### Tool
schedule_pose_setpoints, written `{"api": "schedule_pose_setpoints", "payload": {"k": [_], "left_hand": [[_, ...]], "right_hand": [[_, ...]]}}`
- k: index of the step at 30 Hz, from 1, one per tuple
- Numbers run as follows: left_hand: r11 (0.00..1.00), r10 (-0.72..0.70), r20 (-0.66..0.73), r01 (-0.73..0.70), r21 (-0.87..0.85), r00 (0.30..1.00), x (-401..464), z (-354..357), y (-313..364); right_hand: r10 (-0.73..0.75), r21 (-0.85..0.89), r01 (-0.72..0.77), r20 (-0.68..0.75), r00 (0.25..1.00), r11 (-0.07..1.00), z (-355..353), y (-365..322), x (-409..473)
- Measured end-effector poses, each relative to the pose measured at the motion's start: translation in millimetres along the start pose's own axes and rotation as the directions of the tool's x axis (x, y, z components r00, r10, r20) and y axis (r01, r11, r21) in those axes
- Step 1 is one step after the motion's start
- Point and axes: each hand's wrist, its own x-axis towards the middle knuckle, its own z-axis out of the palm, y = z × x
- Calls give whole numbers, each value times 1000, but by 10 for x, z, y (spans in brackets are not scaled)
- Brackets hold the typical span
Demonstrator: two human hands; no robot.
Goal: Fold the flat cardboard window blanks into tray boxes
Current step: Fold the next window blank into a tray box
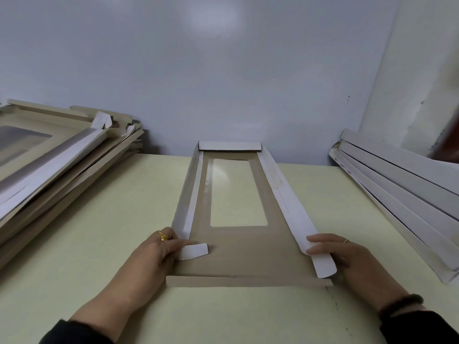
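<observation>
our fingers (171,247) pinch both near corner tabs (195,251) of the window blank (238,254); side walls up, near flap (248,281) unfolded.

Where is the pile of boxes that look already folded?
In the head view the stack of folded window boxes sits at the left on the pale table against the wall, left of the blank being folded.

You have a pale yellow-green table (104,219) running out to a smooth grey-blue wall (173,70) at the far side. A soft patch of light (213,17) shines high on that wall. To your far right a white wall (422,70) meets it at the corner, scuffed in places.
</observation>
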Motion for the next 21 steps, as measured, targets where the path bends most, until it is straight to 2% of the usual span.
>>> {"api": "schedule_pose_setpoints", "payload": {"k": [7, 9, 13, 15, 18, 21], "left_hand": [[999, -41, 6, 41, -9, 999, 5, -13, -13], [999, -41, 2, 42, -16, 999, -1, -12, -15], [999, -26, -6, 26, -19, 1000, -3, 4, -10], [999, -26, -60, 24, -30, 998, -5, 8, -10], [994, -70, -125, 59, -91, 990, -24, 8, -18], [989, -98, -127, 82, -122, 987, -28, 7, -10]], "right_hand": [[151, 299, -151, 23, 988, 942, -164, 25, -1], [134, 263, -126, -13, 991, 957, -136, 20, -1], [-28, 30, 35, -208, 978, 999, 59, -64, -4], [-120, -98, 97, -269, 956, 990, 146, -97, 4], [-285, -291, 216, -224, 932, 932, 177, -92, 12], [-371, -362, 294, -164, 914, 885, 141, -74, -15]]}}
